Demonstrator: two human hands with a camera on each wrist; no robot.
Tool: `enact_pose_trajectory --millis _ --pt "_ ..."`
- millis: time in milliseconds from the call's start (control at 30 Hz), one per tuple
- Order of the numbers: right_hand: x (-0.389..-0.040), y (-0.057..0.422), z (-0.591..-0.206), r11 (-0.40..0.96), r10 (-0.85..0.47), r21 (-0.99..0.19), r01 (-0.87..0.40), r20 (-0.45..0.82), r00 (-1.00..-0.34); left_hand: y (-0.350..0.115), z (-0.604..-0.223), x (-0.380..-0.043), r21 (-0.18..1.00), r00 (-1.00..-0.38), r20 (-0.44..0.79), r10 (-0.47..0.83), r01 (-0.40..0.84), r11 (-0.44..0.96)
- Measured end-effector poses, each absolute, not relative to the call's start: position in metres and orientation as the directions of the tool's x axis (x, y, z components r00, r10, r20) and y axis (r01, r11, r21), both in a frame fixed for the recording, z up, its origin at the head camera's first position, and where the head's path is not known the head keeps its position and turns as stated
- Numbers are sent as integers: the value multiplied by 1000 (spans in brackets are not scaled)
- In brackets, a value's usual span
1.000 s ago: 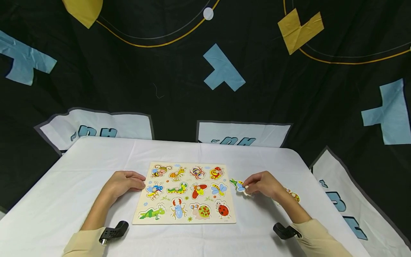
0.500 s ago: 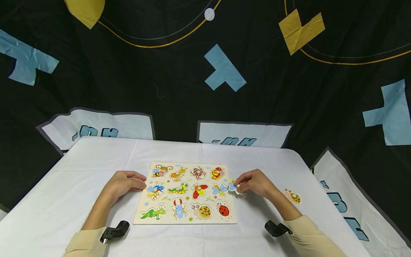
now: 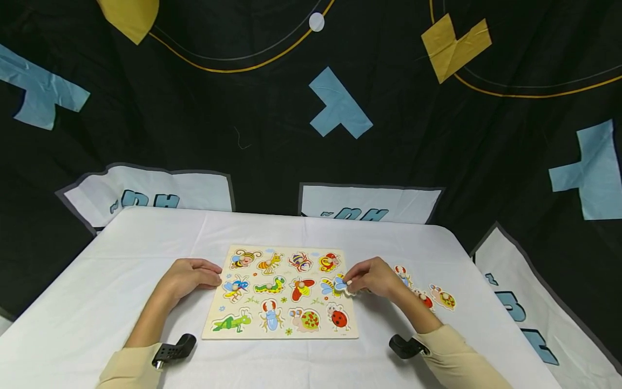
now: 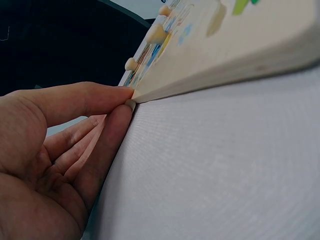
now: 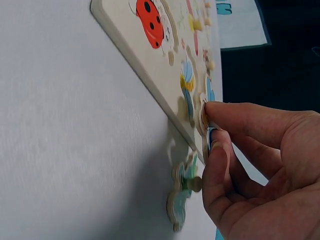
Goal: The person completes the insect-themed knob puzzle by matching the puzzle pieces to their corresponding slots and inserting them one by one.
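Observation:
The wooden insect peg puzzle board (image 3: 350, 330) lies flat on the white table. My left hand (image 3: 191, 278) pinches its left edge, thumb and index fingertip meeting there in the left wrist view. Thumb and fingers of my right hand (image 3: 376, 278) pinch a blue-winged bee puzzle piece (image 3: 342, 283). The piece is tilted and overlaps the printed blue-winged bee (image 5: 187, 77) at the right end of the middle row; my fingers partly hide it. Below that hand, a green knobbed puzzle piece (image 5: 180, 200) lies beside the board in the right wrist view.
Right of the board, on the tablecloth, lie a beetle piece (image 3: 402, 274), a ladybug piece (image 3: 424, 300) partly behind the right forearm, and a snail piece (image 3: 443, 297). Several knobbed pieces sit in the board's upper rows. A black patterned cloth (image 3: 272, 140) hangs behind the table.
My right hand has moved left with the bee piece, from the table beside the board to over its right edge. Pieces behind the forearm came into view. My left hand stays put.

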State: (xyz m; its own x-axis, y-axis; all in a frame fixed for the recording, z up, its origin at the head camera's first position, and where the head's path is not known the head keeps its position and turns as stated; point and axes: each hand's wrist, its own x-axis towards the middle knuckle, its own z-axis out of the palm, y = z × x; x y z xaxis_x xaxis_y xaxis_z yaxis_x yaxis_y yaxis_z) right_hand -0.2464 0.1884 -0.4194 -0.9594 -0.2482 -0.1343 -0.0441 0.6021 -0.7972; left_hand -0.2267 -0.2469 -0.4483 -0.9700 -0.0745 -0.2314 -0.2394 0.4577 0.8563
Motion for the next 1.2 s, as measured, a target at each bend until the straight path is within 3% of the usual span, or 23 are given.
enact_pose_trajectory --millis 1200 --pt "-249 156 -434 625 -246 -778 -53 -132 -960 -249 -450 -227 876 -975 -217 -53 -218 429"
